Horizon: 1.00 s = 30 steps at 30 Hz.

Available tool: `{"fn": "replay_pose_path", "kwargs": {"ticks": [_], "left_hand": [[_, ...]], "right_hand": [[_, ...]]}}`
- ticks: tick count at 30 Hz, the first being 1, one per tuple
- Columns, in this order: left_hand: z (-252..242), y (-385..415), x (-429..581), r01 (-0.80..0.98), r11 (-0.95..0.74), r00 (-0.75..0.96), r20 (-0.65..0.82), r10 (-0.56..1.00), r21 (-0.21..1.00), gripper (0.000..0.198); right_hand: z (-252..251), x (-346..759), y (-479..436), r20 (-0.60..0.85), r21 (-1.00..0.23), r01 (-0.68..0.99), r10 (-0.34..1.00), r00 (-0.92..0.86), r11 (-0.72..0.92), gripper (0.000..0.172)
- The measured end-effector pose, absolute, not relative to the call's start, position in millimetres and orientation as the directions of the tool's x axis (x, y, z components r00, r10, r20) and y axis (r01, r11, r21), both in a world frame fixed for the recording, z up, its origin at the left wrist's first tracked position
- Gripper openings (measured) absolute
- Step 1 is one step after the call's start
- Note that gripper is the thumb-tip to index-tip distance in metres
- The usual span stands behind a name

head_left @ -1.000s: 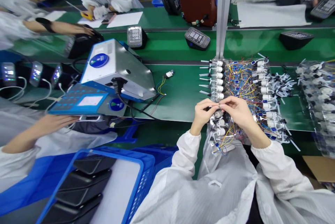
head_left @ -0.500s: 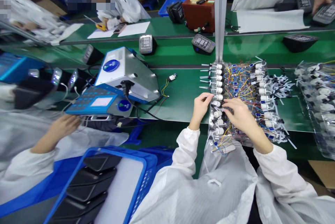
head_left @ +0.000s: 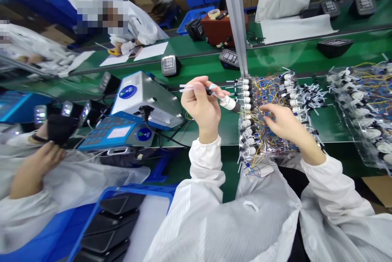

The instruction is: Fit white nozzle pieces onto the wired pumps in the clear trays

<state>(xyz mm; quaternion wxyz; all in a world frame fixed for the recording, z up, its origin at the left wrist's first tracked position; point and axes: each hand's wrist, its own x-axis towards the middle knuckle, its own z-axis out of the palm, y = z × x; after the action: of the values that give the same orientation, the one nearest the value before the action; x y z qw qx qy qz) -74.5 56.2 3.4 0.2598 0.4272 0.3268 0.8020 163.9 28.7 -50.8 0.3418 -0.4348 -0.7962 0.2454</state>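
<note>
Hands work apart: the left hand (head_left: pixel 199 109) is raised and closed in a firm pinch, thumb and fingers gripping the thin dark stem of a small white plastic fitting (head_left: pixel 229 103). The fitting's body juts right above the green surface (head_left: pixel 211 133), while a slim white pin (head_left: pixel 190 87) pokes out left past the fingers. It looks light, stiff and smooth, so it could slip from a loose hold; the narrow stem seems the surest place to grip, while the pin looks fragile enough to bend. The right hand (head_left: pixel 284 123) is open, fingers loosely spread, and holds nothing that can be made out, its index fingertip (head_left: pixel 261 108) reaching over a dense tangle of coloured wires (head_left: pixel 269 98) just right of the left hand. Those wires join rows of similar white fittings (head_left: pixel 246 94) in a clear plastic tray (head_left: pixel 275 150) directly in front of the person. A second loaded tray (head_left: pixel 346 131) lies to the right. Left of the hands sit a blue-and-white test unit (head_left: pixel 143 98) and its blue keypad (head_left: pixel 107 133), with a co-worker's hand (head_left: pixel 36 168) near the left edge. Black device housings (head_left: pixel 110 229) fill a blue crate (head_left: pixel 137 190) at near left, and a digital monitor (head_left: pixel 169 66) stands farther away.
</note>
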Motion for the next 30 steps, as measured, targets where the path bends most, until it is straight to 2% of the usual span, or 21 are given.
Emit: {"fn": "replay_pose_path", "kwargs": {"ticks": [4,10,19,24,30], "left_hand": [[0.9,59.8,-69.8,-0.120,-0.622,-0.494,0.497,0.713,0.774,0.045],[-5.3,58.7,-77.7,-0.140,-0.607,-0.536,0.456,0.710,0.782,0.044],[-6.3,51.4,-73.2,-0.184,-0.644,-0.574,0.451,0.684,0.742,0.039],[-8.0,48.3,-69.3,-0.177,-0.638,-0.577,0.446,0.684,0.750,0.036],[-4.0,44.6,-65.2,-0.143,-0.630,-0.611,0.432,0.663,0.763,0.039]], "right_hand": [[-66.2,167.5,27.9,0.249,-0.677,0.540,0.847,-0.470,0.499,0.032],[-67.2,180.1,23.7,0.272,-0.666,0.530,0.833,-0.481,0.524,0.029],[-55.6,186.7,14.2,0.315,-0.688,0.492,0.831,-0.459,0.533,0.016],[-59.6,187.6,8.1,0.369,-0.718,0.465,0.850,-0.375,0.517,0.021],[-64.0,186.2,-2.2,0.295,-0.688,0.557,0.880,-0.373,0.466,0.014]]}}
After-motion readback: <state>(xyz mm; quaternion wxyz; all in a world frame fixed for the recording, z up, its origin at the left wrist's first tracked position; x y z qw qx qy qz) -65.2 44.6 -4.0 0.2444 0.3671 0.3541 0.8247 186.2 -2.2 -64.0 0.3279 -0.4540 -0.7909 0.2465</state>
